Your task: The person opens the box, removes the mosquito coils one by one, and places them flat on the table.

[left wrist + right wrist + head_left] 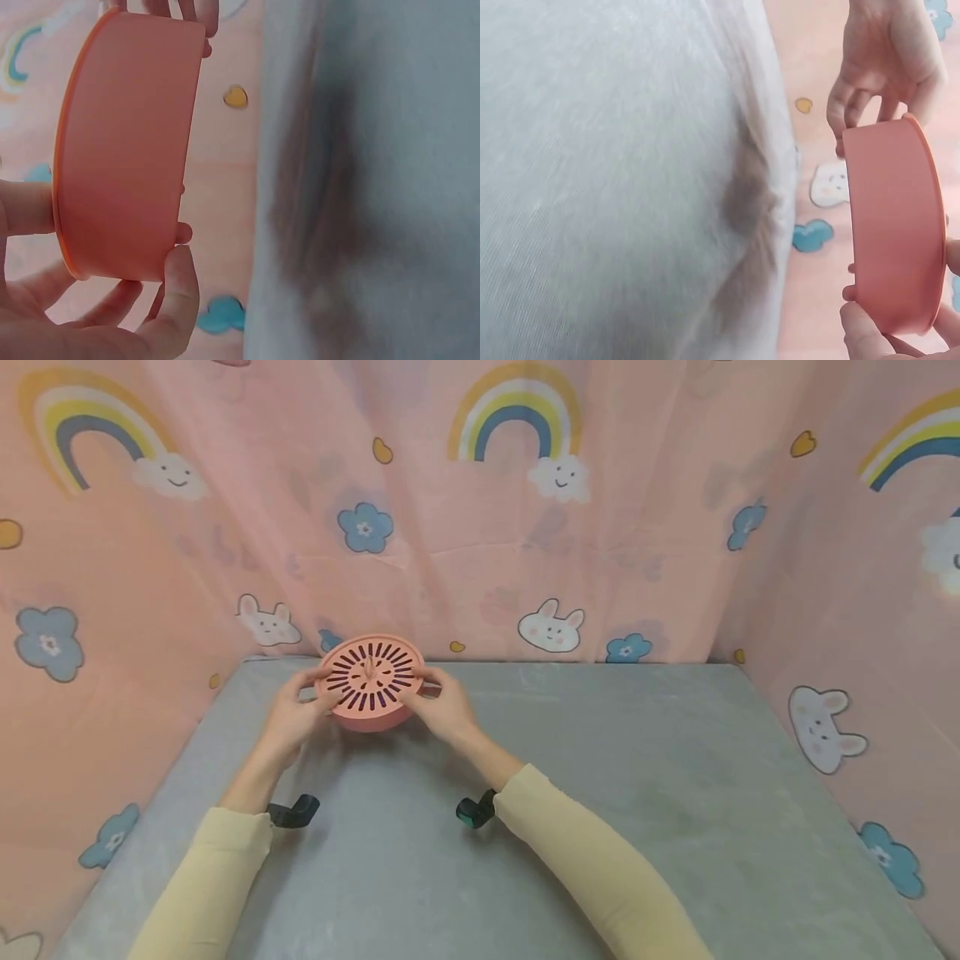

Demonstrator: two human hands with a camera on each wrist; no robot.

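Both hands hold a round pink mosquito coil holder (369, 718) near the table's far edge, left of the middle. Its lid has slots fanning out around a small raised knob, and it tilts toward the head camera. My left hand (300, 710) grips the left rim, thumb on the lid and fingers curled beneath. On the right rim, my right hand (444, 703) grips it the same way. Both wrist views show its smooth side wall (127, 150), with small round feet (850, 292) below and the fingers around its edges. Dark purple shows through the slots; the inside is mostly hidden.
A grey cloth covers the table (600, 793). Pink curtains (480, 560) with rainbows, rabbits and flowers stand close along the back and sides. Black wrist devices (296, 812) sit below both wrists, over the table.
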